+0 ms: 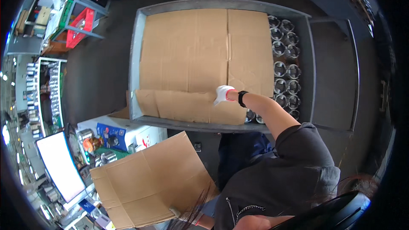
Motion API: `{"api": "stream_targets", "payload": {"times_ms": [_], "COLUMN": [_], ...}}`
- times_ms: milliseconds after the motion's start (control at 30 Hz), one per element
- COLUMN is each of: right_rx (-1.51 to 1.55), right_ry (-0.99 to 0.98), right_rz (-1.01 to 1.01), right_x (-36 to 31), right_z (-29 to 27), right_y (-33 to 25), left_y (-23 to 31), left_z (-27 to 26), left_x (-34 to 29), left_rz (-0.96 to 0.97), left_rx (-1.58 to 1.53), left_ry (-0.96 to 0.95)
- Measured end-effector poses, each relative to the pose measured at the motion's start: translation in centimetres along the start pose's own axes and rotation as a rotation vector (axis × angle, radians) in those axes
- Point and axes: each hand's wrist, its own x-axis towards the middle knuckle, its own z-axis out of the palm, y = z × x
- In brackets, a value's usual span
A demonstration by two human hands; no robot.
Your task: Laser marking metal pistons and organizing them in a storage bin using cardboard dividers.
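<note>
My left hand point(189, 217), in a light glove, grips the lower edge of a loose cardboard sheet point(149, 179). That creased sheet is tilted at my left side, outside the large grey crate point(313, 68). My right hand point(222, 95), in a white glove with a red cuff, reaches into the crate. It touches the near cardboard strip point(183, 104), close to where this meets the big cardboard sheet point(187, 47); its finger positions are unclear. The cardboard covers most of the crate. Rows of shiny metal ring-shaped parts point(280, 69) show along the right side, a few at the near edge.
A white table point(151, 134) with a blue sheet and small items stands at the near left, beside a bright monitor point(59, 166). Farther left are a shelf rack point(51, 93) and a red bin point(81, 25). A metal frame point(355, 76) adjoins the crate's right side.
</note>
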Motion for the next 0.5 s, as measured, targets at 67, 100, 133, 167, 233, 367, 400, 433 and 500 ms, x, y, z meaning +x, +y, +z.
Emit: {"api": "stream_targets", "payload": {"times_ms": [67, 100, 133, 167, 233, 367, 400, 433, 500], "right_rx": [0.007, 0.011, 0.012, 0.083, 0.107, 0.234, 0.354, 0.544, 0.826], "right_ry": [0.027, 0.045, 0.053, 0.114, 0.240, 0.443, 0.490, 0.538, 0.586], "right_rz": [-0.009, -0.041, -0.024, -0.034, 0.018, 0.269, 0.324, 0.319, 0.481], "right_x": [-1.2, -2.2, -3.6, -4.9, -7.0, -10.9, -11.8, -11.9, -11.0], "right_z": [-0.9, -1.7, -2.8, -4.1, -6.1, -7.9, -7.7, -6.3, -2.5], "right_y": [-1.0, -0.9, -0.1, 1.0, 4.8, 13.1, 14.2, 17.4, 22.9], "left_y": [-0.3, -0.5, -0.6, -0.7, -1.0, -1.4, -1.5, -1.5, -1.6], "left_z": [0.8, 1.1, 1.4, 1.8, 2.4, 2.5, 2.3, 2.5, 2.5], "left_x": [0.4, 0.5, 0.5, 0.6, 0.7, 0.7, 0.7, 0.7, 0.5], "left_rz": [-0.016, -0.024, -0.032, -0.037, -0.050, -0.064, -0.062, -0.068, -0.075], "left_rx": [0.010, 0.014, 0.015, 0.014, 0.016, 0.001, -0.010, -0.018, -0.042], "left_ry": [-0.021, -0.031, -0.041, -0.051, -0.076, -0.095, -0.091, -0.107, -0.129]}}
